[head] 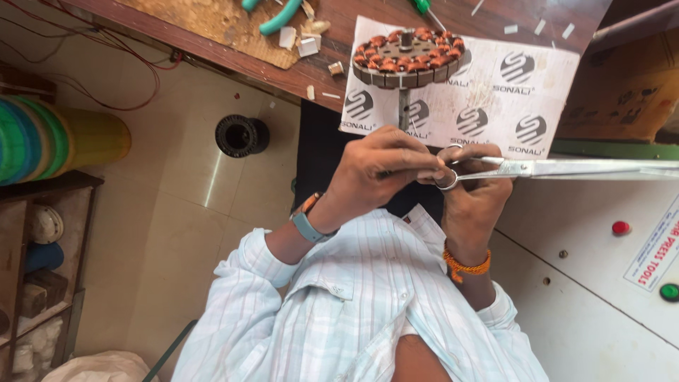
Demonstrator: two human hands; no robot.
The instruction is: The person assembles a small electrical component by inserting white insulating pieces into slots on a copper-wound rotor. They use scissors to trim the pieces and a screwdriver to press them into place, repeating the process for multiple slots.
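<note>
A round motor stator with copper windings stands on a metal shaft above a white printed sheet on the wooden bench. My left hand, with a blue-grey watch on its wrist, is closed around the shaft's lower end. My right hand, with an orange thread on the wrist, holds long steel scissors. Its fingers sit in the ring handles and the blades point right. The two hands touch at the scissor ring.
Green-handled pliers and paper scraps lie on the bench top. A white machine panel with a red button and a green button is at right. A black round part lies on the tiled floor. Coloured spools and a shelf stand at left.
</note>
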